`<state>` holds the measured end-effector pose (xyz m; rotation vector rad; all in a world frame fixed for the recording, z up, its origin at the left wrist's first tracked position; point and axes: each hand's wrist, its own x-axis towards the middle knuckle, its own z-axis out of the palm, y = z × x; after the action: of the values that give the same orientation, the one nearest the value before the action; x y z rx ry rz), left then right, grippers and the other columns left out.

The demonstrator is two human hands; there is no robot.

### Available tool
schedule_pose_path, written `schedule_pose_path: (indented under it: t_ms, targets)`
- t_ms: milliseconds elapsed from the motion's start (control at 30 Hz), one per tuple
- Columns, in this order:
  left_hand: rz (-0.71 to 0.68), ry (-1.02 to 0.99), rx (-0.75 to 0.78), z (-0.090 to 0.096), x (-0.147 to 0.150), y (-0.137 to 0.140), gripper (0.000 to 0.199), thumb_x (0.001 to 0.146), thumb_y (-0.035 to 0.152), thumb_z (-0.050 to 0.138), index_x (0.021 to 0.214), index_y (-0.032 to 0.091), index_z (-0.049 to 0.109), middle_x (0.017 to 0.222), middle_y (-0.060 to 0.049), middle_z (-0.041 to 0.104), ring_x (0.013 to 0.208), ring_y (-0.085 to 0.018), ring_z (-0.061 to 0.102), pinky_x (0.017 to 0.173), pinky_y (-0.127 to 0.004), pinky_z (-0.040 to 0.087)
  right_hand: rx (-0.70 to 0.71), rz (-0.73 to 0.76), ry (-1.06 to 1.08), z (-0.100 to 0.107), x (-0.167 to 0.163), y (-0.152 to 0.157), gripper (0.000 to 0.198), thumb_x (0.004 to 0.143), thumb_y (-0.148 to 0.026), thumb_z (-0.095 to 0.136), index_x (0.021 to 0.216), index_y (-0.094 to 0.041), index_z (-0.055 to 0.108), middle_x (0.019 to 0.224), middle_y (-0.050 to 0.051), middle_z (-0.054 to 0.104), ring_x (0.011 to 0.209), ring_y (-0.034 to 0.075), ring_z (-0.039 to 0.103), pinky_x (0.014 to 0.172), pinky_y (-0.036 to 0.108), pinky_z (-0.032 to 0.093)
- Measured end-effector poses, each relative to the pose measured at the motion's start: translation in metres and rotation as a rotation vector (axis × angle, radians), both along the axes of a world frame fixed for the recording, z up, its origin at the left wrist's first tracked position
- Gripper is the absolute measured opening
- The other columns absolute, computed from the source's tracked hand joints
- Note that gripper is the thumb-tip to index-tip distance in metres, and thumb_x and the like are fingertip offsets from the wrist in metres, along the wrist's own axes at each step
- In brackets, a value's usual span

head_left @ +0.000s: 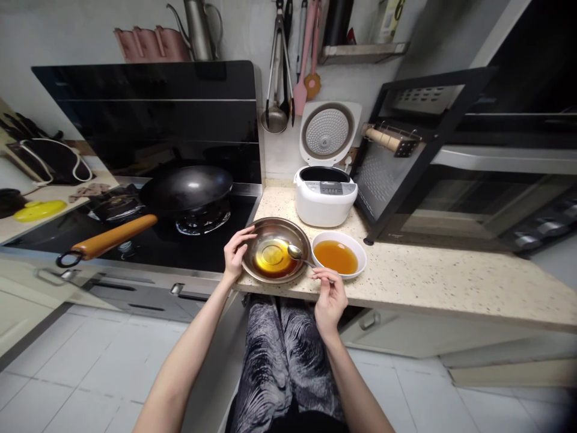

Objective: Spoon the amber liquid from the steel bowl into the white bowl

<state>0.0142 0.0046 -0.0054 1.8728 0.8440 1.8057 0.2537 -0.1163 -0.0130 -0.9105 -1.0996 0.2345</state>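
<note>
A wide steel bowl (253,240) holds a shallow pool of amber liquid and stands near the counter's front edge. My left hand (235,251) grips its left rim, fingers laid over the edge. Pinched in my right hand (330,293) is the handle of a metal spoon (295,252). The spoon's head is over the right side of the steel bowl; whether it touches the liquid, I cannot tell. Just right of that bowl, a white bowl (363,262) contains orange-brown liquid, with my right hand in front of its lower left rim.
Behind the bowls stands a white rice cooker (325,204), lid raised. On the left, a black wok (189,189) sits on the stove, its wooden handle (117,236) jutting forward. An oven (487,198) borders the counter at right. Utensils hang from the wall, including a ladle (274,120).
</note>
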Motion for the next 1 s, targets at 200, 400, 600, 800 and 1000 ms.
schedule_pose_path:
  t_ms: [200, 400, 600, 800, 1000]
  targets:
    - [0.011, 0.014, -0.006, 0.001, 0.000, -0.001, 0.030, 0.094, 0.027, 0.056, 0.109, 0.021, 0.081, 0.133, -0.011, 0.074, 0.127, -0.033, 0.068, 0.113, -0.054, 0.050, 0.011, -0.022, 0.023, 0.011, 0.006, -0.001, 0.021, 0.106, -0.028, 0.054, 0.089, -0.022, 0.066, 0.092, 0.004, 0.073, 0.090, 0.019, 0.070, 0.086, 0.036, 0.056]
    - [0.010, -0.003, -0.018, 0.001, 0.001, -0.001, 0.029, 0.093, 0.028, 0.057, 0.107, 0.022, 0.082, 0.132, -0.010, 0.075, 0.126, -0.033, 0.068, 0.113, -0.053, 0.050, 0.017, -0.051, 0.058, 0.018, 0.012, 0.000, 0.022, 0.105, -0.031, 0.056, 0.089, -0.021, 0.066, 0.091, 0.005, 0.072, 0.088, 0.019, 0.071, 0.084, 0.036, 0.057]
    - [0.001, -0.013, -0.020, 0.001, 0.001, -0.001, 0.029, 0.092, 0.027, 0.057, 0.107, 0.022, 0.082, 0.133, -0.010, 0.075, 0.126, -0.033, 0.067, 0.113, -0.053, 0.049, 0.055, -0.125, 0.075, 0.022, 0.023, 0.002, 0.020, 0.105, -0.031, 0.057, 0.089, -0.021, 0.066, 0.090, 0.004, 0.072, 0.085, 0.018, 0.071, 0.081, 0.035, 0.058]
    - [0.007, -0.016, -0.018, -0.001, 0.001, 0.000, 0.030, 0.092, 0.028, 0.057, 0.107, 0.021, 0.082, 0.132, -0.011, 0.075, 0.127, -0.033, 0.067, 0.114, -0.054, 0.049, 0.055, -0.187, 0.065, 0.019, 0.036, 0.003, 0.021, 0.105, -0.031, 0.057, 0.088, -0.020, 0.066, 0.090, 0.004, 0.071, 0.089, 0.019, 0.071, 0.084, 0.036, 0.057]
    - [0.017, 0.000, -0.010, 0.000, 0.000, 0.000, 0.030, 0.093, 0.031, 0.057, 0.107, 0.021, 0.082, 0.132, -0.011, 0.075, 0.126, -0.033, 0.068, 0.113, -0.054, 0.050, 0.032, -0.211, 0.029, 0.011, 0.042, 0.004, 0.022, 0.105, -0.032, 0.056, 0.089, -0.020, 0.066, 0.090, 0.005, 0.071, 0.090, 0.020, 0.070, 0.083, 0.036, 0.057]
